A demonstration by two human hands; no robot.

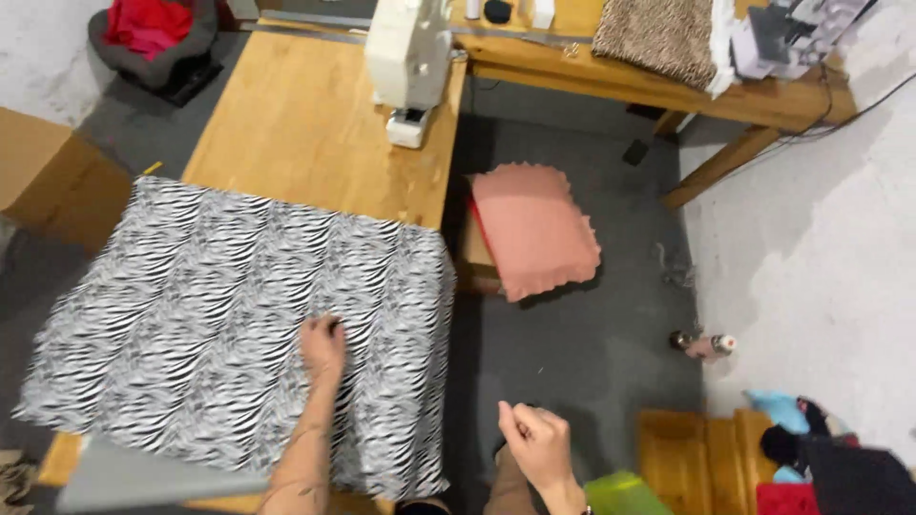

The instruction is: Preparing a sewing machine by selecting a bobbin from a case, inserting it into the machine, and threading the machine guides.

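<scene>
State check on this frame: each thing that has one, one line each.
zebra-print fabric: spread flat on the wooden table, right edge hanging over the side.
left hand: resting on the fabric, fingers curled.
right hand: off the table, loosely closed; cannot tell if it holds anything.
sewing machine: upright on the table, nothing under it.
pink cushion: lying on a stool.
small bottle: on its side on the floor.

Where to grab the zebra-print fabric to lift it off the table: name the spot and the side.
Probably best taken at the right edge of the zebra-print fabric, where it hangs over the side of the wooden table, coming from the right. That draped edge is free to pinch, while the rest lies flat. The left hand rests on the cloth near it; the right hand is off the table, touching nothing.
</scene>
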